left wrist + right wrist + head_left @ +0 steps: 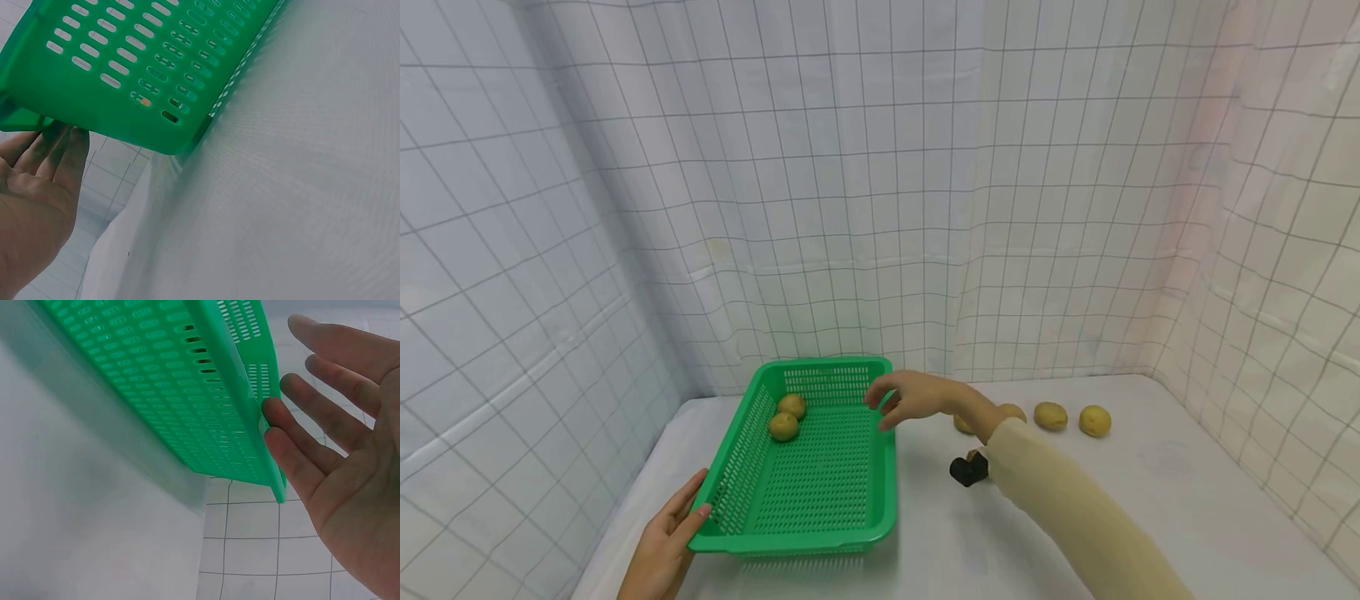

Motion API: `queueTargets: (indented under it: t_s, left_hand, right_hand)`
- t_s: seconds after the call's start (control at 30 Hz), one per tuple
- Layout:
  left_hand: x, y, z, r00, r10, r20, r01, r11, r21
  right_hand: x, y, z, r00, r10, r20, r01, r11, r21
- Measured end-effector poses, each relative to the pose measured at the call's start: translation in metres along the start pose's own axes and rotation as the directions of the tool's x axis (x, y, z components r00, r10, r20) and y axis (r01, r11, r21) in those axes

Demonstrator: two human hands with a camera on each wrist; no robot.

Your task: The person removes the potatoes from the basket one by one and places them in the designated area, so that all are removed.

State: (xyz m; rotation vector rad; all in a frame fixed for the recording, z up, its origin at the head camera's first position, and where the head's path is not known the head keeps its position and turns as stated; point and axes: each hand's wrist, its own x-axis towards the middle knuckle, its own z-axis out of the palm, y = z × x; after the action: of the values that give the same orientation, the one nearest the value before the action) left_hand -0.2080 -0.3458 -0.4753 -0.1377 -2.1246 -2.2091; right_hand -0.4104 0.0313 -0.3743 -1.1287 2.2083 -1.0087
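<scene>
A green plastic basket (pixel 808 540) with slotted walls stands on the white table. Two potatoes (pixel 784 427) lie against its left wall inside. At the near left corner my left hand (pixel 662 537) holds the rim, thumb on top and fingers along the outside; the left wrist view shows those fingertips tucked under the rim (pixel 25 119). My right hand (pixel 917 394) hovers at the far right side of the basket with loosely bent fingers and nothing in them. In the right wrist view its fingertips (pixel 275 409) come right at the right rim.
Several more potatoes (pixel 1050 416) sit in a row on the table (pixel 1150 500) right of the basket, some partly behind my right forearm. A small black object (pixel 970 469) shows beside my right sleeve. White grid-patterned curtains (pixel 917 208) enclose the back and sides.
</scene>
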Motion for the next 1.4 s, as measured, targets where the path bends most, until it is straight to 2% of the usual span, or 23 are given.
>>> queueTargets:
  t_s: [0.23,0.47,0.77,0.9,1.13,1.4]
  left_hand:
    - [0.000,0.001,0.000,1.000,-0.020,-0.004,0.020,1.000,-0.001]
    - [-0.002,-0.002,-0.002,1.000,0.024,0.010,-0.024,0.999,0.023]
    - [-0.002,-0.002,-0.002,1.000,0.029,0.010,-0.030,0.999,0.034]
    - [-0.001,-0.003,-0.003,0.999,0.035,0.007,-0.035,0.998,0.049]
    - [0.001,-0.001,-0.002,0.999,0.034,0.027,-0.034,0.999,-0.012]
    - [0.001,-0.001,-0.001,1.000,0.015,0.023,-0.014,1.000,-0.027]
  right_hand:
    - [0.013,-0.006,0.005,1.000,0.010,0.020,-0.010,1.000,0.004]
    - [0.024,-0.010,0.009,0.999,-0.014,0.037,0.015,1.000,-0.023]
    - [0.035,-0.018,0.015,0.998,-0.023,0.050,0.026,0.998,-0.061]
    - [0.042,-0.019,0.017,0.998,-0.037,0.056,0.039,0.998,-0.048]
    - [0.056,-0.023,0.021,0.997,-0.050,0.064,0.050,0.999,0.005]
    - [0.073,-0.024,0.030,0.996,-0.066,0.059,0.064,0.997,0.031]
